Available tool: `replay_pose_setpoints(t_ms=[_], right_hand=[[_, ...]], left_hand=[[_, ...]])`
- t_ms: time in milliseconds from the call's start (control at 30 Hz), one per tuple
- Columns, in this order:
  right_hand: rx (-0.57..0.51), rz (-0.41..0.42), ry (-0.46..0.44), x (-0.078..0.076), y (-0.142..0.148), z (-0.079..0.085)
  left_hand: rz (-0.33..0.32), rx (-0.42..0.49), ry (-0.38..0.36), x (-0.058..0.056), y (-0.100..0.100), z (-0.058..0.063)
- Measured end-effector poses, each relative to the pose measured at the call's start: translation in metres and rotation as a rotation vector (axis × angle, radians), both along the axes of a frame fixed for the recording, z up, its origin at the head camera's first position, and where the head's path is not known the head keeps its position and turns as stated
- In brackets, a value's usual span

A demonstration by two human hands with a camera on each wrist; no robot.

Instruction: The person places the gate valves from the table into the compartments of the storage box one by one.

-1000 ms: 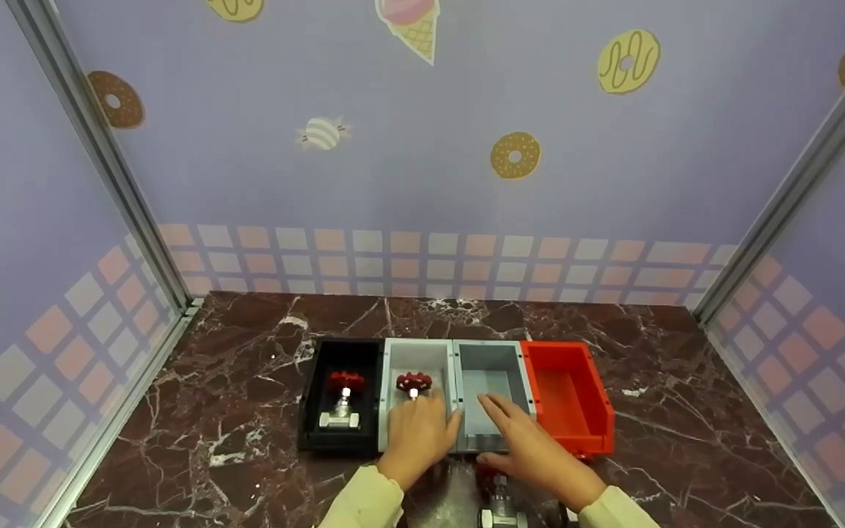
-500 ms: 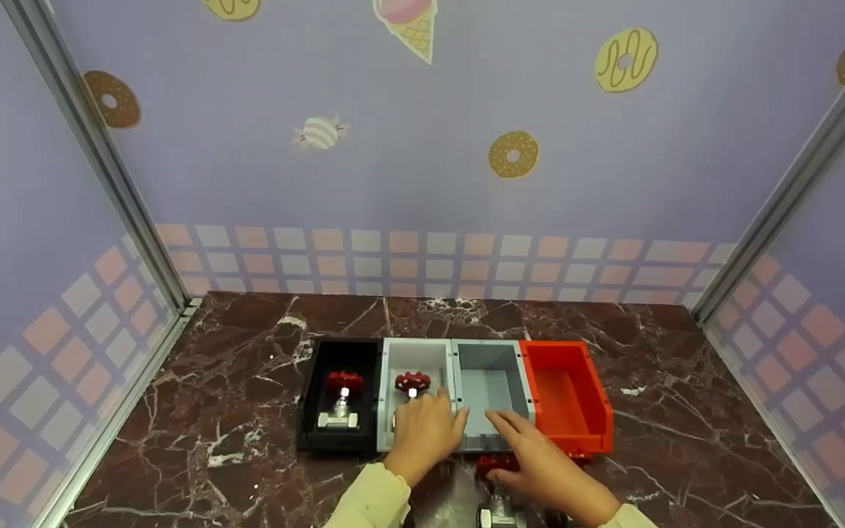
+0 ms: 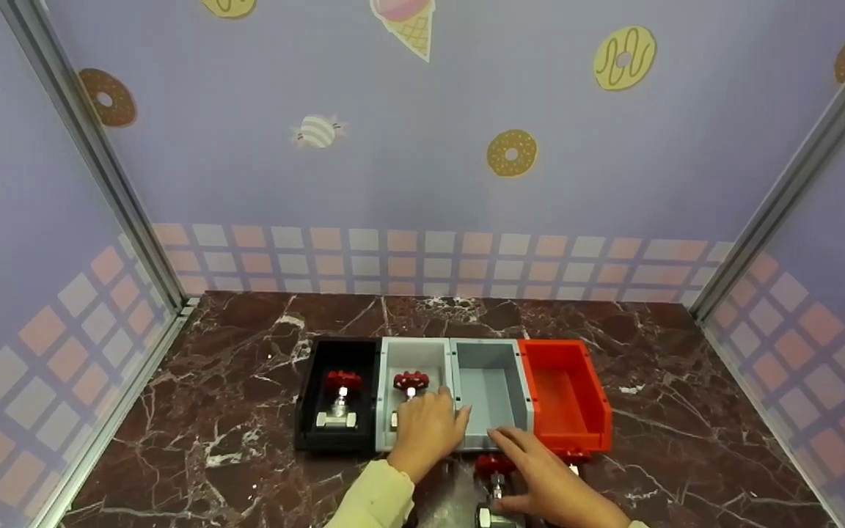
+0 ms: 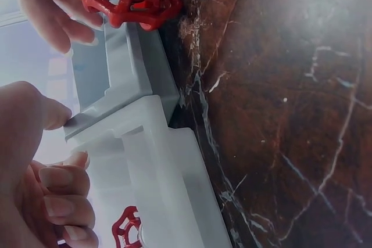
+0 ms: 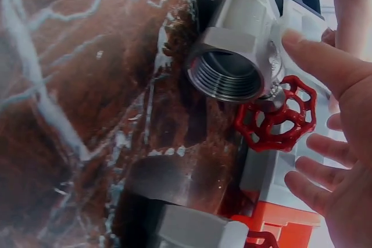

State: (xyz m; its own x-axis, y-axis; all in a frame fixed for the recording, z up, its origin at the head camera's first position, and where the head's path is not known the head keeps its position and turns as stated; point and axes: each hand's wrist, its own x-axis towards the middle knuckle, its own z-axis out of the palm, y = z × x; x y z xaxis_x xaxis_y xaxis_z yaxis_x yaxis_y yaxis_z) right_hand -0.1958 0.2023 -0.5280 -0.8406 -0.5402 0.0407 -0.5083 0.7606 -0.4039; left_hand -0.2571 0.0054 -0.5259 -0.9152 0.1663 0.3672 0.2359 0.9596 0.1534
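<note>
My left hand (image 3: 428,431) is over the white bin (image 3: 416,350), fingers loosely curled. Its thumb (image 4: 53,113) lies at the rim beside the grey bin (image 3: 491,396). A metal valve with a red handwheel (image 3: 411,380) stands in the white bin, partly hidden by that hand. My right hand (image 3: 543,473) spreads its fingers around the red handwheel of another valve (image 5: 235,33), which stands on the table in front of the grey bin. In the right wrist view the thumb (image 5: 299,42) is close beside the valve's threaded metal body, with the other fingers apart from the wheel.
The black bin (image 3: 301,411) at the left holds a similar valve (image 3: 338,414). A red-orange bin (image 3: 598,396) ends the row at the right. Another valve (image 5: 200,227) stands in front of it, partly behind my right hand. Patterned walls (image 3: 430,183) enclose the marbled table (image 3: 246,411).
My right hand has come down and back from over the grey bin to the valve in front. My left hand has shifted slightly right, showing more of the valve in the white bin.
</note>
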Motion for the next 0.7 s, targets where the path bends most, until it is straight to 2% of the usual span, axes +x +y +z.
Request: replay_pose_setpoints(t_ms=[267,567,700], right_hand=[[0.027,0.063,0.066,0.006,0.004,-0.005],[0.044,0.179,0.294,0.009,0.011,-0.019],[0.078,0.208,0.298,0.01,0.014,-0.022]], left_hand=[[0.008,0.025,-0.01,-0.002,0.001,-0.002],[0.009,0.04,0.012,-0.004,0.003,-0.006],[0.021,0.022,0.013,-0.005,0.004,-0.007]])
